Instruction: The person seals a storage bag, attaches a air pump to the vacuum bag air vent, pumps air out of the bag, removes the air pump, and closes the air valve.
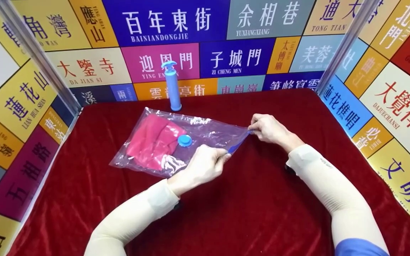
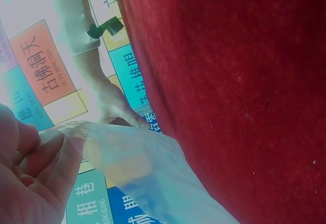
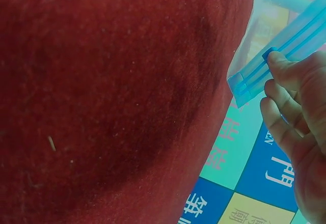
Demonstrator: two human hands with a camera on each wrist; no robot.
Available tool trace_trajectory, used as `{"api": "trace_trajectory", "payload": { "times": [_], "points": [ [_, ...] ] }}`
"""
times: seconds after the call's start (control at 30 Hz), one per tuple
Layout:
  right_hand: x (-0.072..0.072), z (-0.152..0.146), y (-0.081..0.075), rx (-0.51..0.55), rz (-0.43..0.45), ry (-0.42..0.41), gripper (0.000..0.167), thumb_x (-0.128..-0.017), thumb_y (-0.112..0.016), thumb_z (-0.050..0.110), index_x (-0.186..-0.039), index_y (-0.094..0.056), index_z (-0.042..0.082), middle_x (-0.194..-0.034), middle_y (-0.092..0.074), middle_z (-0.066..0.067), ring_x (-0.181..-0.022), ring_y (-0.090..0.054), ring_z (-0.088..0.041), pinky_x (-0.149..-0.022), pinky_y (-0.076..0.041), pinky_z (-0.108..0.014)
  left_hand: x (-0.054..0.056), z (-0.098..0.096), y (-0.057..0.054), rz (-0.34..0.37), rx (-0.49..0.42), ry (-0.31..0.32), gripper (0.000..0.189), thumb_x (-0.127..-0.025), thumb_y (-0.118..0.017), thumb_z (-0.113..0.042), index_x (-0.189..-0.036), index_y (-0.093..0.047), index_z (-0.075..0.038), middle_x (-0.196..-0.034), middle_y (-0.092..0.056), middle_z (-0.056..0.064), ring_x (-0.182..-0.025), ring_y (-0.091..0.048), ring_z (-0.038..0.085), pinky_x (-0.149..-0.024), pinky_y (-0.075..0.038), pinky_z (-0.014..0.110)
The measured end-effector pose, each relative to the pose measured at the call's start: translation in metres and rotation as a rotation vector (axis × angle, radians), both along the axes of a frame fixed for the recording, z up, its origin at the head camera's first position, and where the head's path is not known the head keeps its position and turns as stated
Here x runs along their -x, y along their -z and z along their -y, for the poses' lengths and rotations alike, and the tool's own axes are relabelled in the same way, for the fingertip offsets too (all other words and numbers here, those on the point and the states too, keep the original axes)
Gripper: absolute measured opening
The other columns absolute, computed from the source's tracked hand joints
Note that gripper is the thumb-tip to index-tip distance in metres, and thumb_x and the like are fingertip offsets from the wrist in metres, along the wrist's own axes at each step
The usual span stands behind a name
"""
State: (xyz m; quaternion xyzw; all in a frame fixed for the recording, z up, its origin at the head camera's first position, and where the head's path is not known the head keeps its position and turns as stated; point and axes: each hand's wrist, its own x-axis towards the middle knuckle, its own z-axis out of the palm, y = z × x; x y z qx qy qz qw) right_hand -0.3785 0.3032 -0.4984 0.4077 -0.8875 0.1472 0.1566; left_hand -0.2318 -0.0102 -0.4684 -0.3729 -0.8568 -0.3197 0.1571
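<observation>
A clear vacuum storage bag (image 1: 210, 134) lies on the table with a folded pink cloth (image 1: 150, 142) inside. A round blue valve cap (image 1: 184, 140) sits on its upper face. My left hand (image 1: 205, 164) pinches the near end of the bag's blue zip edge (image 1: 240, 141). At the far end of that edge, my right hand (image 1: 271, 128) holds the corner. In the right wrist view its thumb presses on a small dark blue slider (image 3: 269, 54) on the zip strip. Both hands hold the bag's mouth edge raised and stretched between them.
Behind the bag a blue hand pump (image 1: 172, 89) stands upright, handle on top. A dark red velvet cloth (image 1: 255, 202) covers the table. Printed panels with street signs (image 1: 169, 23) close off the back and both sides.
</observation>
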Motion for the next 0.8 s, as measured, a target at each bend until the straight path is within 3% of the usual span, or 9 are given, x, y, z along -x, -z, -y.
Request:
{"api": "trace_trajectory", "payload": {
  "times": [0.33, 0.8],
  "points": [
    [0.0026, 0.0022, -0.0005, -0.021, 0.02, 0.042, 0.011, -0.094, -0.084, -0.002, -0.102, -0.089, 0.005, -0.092, -0.069, -0.013, -0.085, -0.073, -0.033, -0.076, -0.063, -0.047, -0.0021, 0.0021, -0.0006, -0.031, -0.017, 0.014, 0.042, -0.109, -0.07, -0.019, -0.069, -0.059, -0.009, -0.058, -0.043, -0.005, -0.057, -0.039, 0.006, -0.056, -0.037, 0.027],
    [0.0036, -0.0012, 0.0016, -0.053, 0.054, 0.132, 0.018, -0.096, -0.079, -0.002, -0.108, -0.089, 0.006, -0.098, -0.071, -0.014, -0.09, -0.075, -0.035, -0.081, -0.064, -0.05, -0.0014, 0.0016, -0.0004, -0.006, 0.015, 0.022, 0.042, -0.111, -0.067, -0.021, -0.071, -0.062, -0.009, -0.058, -0.053, 0.003, -0.057, -0.044, 0.01, -0.057, -0.042, 0.029]
  ]
}}
